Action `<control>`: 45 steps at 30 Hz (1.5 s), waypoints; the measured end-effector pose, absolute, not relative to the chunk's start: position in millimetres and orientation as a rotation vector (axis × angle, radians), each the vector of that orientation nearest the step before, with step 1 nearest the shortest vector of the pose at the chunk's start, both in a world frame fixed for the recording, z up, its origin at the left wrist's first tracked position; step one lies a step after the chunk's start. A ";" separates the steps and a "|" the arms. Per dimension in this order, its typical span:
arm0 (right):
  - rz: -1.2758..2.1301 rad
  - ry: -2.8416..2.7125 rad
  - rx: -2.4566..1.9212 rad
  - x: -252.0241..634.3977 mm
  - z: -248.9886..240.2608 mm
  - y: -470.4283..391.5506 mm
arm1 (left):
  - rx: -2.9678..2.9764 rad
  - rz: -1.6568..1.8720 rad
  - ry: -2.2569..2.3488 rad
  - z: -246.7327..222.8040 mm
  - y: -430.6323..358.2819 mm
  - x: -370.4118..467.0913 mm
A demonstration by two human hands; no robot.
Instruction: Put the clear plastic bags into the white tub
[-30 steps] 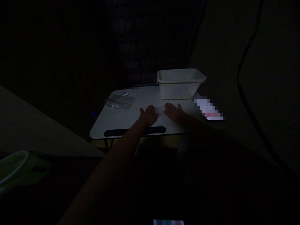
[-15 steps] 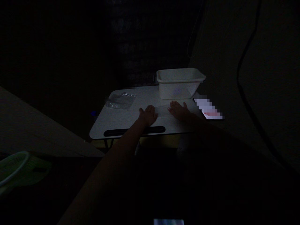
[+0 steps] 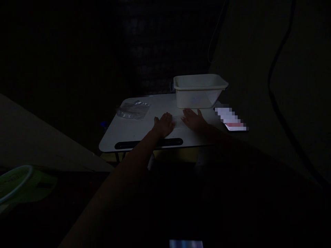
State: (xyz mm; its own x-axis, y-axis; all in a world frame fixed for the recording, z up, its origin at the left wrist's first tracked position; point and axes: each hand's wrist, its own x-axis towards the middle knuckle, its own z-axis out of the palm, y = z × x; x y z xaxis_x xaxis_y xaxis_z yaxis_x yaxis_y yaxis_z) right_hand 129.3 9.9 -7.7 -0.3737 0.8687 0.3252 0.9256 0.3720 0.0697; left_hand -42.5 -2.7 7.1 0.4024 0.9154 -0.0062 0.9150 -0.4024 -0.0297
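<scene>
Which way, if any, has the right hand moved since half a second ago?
Yes: the right hand has shifted left, toward the left hand, judged against the white tub.

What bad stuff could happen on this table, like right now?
The clear plastic sheet might crease between the left hand and right hand. The right hand could bump the white tub close behind it. The lit screen sits by the table's right edge, so a knock might tip it off.

Bare at the left hand [image 3: 163,125] and right hand [image 3: 193,120], bare along the left forearm [image 3: 124,170], tapering towards the left wrist [image 3: 154,133]; too dark to tell along the right forearm [image 3: 224,138].
</scene>
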 end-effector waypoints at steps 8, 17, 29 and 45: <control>-0.175 -2.594 -1.457 97.9 -7.4 -2.3 | -2.610 0.133 -1.687 4.5 -3.1 -40.7; -0.281 -2.554 -1.564 120.5 -15.0 2.6 | -2.606 0.111 -1.689 4.0 -3.2 -40.5; -0.259 -2.453 -1.773 153.8 -16.4 13.2 | -2.598 0.154 -1.696 5.8 -4.1 -40.3; -0.252 -2.383 -1.642 121.2 -5.3 8.1 | -2.595 0.156 -1.696 6.1 -4.0 -40.4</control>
